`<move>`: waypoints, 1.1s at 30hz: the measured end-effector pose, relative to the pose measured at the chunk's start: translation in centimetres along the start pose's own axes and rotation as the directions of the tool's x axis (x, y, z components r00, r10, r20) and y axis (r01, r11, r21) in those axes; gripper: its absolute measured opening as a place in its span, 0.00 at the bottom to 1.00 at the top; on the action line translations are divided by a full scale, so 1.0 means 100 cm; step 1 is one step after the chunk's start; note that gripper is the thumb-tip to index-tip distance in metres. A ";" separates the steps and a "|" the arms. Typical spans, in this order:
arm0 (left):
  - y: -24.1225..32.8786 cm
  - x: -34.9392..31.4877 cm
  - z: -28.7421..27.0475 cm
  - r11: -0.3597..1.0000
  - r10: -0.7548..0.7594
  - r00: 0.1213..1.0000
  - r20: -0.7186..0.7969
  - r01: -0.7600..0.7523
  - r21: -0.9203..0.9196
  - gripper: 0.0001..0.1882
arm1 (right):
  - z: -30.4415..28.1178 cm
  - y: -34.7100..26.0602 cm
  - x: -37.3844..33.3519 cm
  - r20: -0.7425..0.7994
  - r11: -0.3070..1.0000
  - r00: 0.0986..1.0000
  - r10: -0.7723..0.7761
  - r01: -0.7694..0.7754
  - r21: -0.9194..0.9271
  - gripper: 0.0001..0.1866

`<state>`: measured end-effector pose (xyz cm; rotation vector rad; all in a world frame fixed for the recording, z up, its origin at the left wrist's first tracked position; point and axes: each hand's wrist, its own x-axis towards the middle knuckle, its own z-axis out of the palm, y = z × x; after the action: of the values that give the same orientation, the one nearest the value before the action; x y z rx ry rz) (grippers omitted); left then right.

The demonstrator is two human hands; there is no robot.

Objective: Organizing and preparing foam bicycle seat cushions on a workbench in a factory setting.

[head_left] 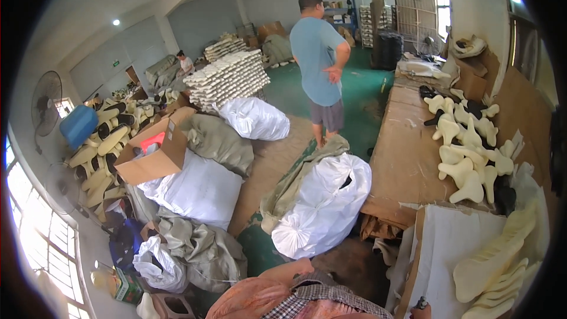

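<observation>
At the bottom edge, orange-pink cloth [248, 300] and checked cloth [331, 295] cover the front of my body. What seems to be my left hand [294, 268] lies against this cloth, near the white sack [325, 201]; its fingers are too unclear to make out. Only a small part of my right hand [420, 312] comes in at the lower edge, beside an open carton [437, 248]. It appears closed round a small dark-tipped object [422, 302] whose kind I cannot make out. Cream foam pieces [496, 260] lie on the carton's right side.
A person in a blue shirt [319, 53] stands on the green floor ahead. A long table [401, 147] on the right bears cream shaped pieces [466, 142]. Sacks [201, 189], a cardboard box [155, 150] and piled soles [106, 142] crowd the left, near a fan [47, 103].
</observation>
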<state>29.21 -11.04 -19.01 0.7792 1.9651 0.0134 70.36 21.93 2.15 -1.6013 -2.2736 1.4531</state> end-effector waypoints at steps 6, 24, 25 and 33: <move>-0.004 -0.043 0.041 0.988 0.141 0.979 -0.148 -0.130 0.084 0.16 | -0.006 -0.022 -0.013 0.005 0.989 0.995 0.102 -0.101 -0.112 0.11; 0.070 0.003 0.045 0.698 0.698 0.661 -0.274 -0.713 0.058 0.10 | 0.003 0.070 0.029 0.017 0.975 0.999 0.045 -0.048 0.215 0.13; 0.060 -0.011 0.043 0.733 0.661 0.745 -0.094 -0.613 0.296 0.11 | 0.011 0.064 0.037 0.129 0.962 0.988 0.079 -0.109 0.248 0.19; 0.051 -0.020 0.030 0.466 0.608 0.786 0.113 -0.468 0.751 0.11 | -0.014 -0.013 -0.011 0.402 0.907 0.825 0.397 -0.421 -0.031 0.36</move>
<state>34.80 -9.00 -17.30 2.0212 1.7527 -0.3982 70.61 22.00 4.31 -2.0304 -2.1096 2.1044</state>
